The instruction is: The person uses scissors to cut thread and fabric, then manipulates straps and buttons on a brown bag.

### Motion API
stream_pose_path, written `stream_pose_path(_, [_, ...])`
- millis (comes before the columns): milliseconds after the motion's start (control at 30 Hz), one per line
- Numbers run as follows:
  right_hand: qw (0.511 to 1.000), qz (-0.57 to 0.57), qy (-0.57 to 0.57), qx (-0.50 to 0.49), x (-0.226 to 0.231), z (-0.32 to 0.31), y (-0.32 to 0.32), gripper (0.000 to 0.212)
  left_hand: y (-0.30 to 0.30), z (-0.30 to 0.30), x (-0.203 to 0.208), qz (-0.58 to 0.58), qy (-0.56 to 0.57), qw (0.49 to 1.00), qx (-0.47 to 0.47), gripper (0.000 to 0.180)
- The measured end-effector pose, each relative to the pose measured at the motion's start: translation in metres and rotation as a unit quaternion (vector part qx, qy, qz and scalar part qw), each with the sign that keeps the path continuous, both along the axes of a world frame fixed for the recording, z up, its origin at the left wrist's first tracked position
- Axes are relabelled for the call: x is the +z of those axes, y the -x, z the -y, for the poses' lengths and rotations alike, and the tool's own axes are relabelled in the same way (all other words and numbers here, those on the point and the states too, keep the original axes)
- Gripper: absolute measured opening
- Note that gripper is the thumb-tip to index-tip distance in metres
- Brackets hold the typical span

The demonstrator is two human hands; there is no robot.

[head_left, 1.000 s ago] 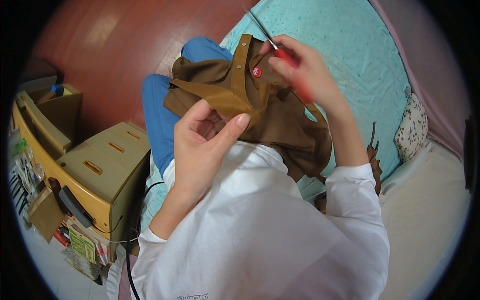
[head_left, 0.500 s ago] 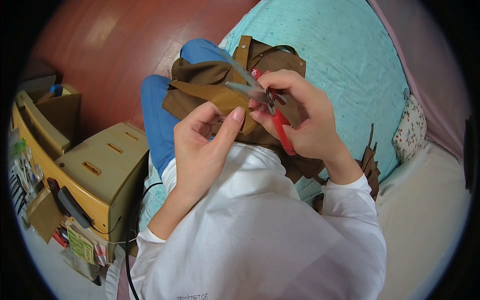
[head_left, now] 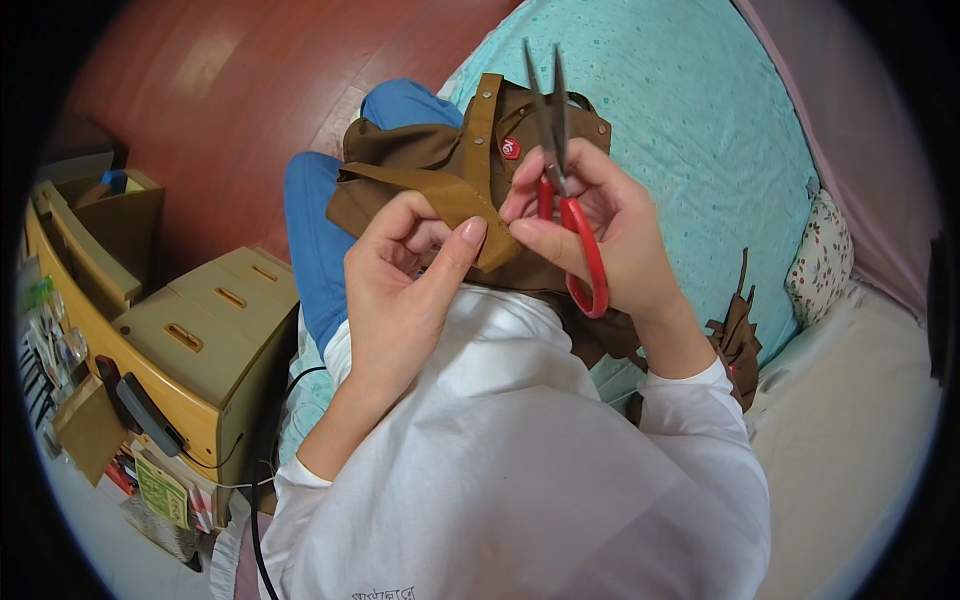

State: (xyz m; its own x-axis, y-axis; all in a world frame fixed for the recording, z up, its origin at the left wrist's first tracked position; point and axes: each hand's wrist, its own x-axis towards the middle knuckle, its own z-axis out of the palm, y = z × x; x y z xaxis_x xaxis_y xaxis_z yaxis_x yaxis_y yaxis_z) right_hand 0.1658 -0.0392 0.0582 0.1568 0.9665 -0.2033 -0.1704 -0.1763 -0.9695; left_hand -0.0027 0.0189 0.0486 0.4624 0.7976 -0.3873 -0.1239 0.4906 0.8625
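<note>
Left hand pinching a tan strap, right hand holding red scissors, over brown cloth on the lap.
At far left stands a chest (head_left: 215, 330); then the left hand (head_left: 400, 290), thumb and fingers pressed together on the strap (head_left: 465, 200), which lies over the brown cloth (head_left: 405, 145); next, the scissors (head_left: 590, 255), blades slightly parted and pointing away from the person, in the curled right hand (head_left: 625, 235), whose fingertips are by the strap's edge, whether pinching it I cannot tell; rightmost, a patterned cushion (head_left: 822, 258).
</note>
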Motion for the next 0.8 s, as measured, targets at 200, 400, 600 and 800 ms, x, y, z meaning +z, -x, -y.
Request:
stream_pose_path(200, [0.999,-0.047,0.02,0.016,-0.006,0.003,0.003,0.033,0.006,0.001,-0.011,0.023,-0.034,0.999,0.006,0.022])
stream_pose_path(400, [0.999,0.037,0.0,-0.017,-0.007,0.004,0.012,0.033,0.005,-0.001,-0.014,-0.127,-0.375,0.918,0.039,0.022])
stream_pose_path(600, [0.992,0.109,-0.046,-0.037,-0.009,0.003,0.016,0.034,0.003,-0.001,-0.011,-0.17,-0.455,0.874,0.0,0.015])
stream_pose_path(800, [0.983,0.182,0.003,0.035,-0.004,0.004,0.013,0.036,0.002,-0.003,-0.012,-0.164,-0.486,0.858,-0.001,0.013])
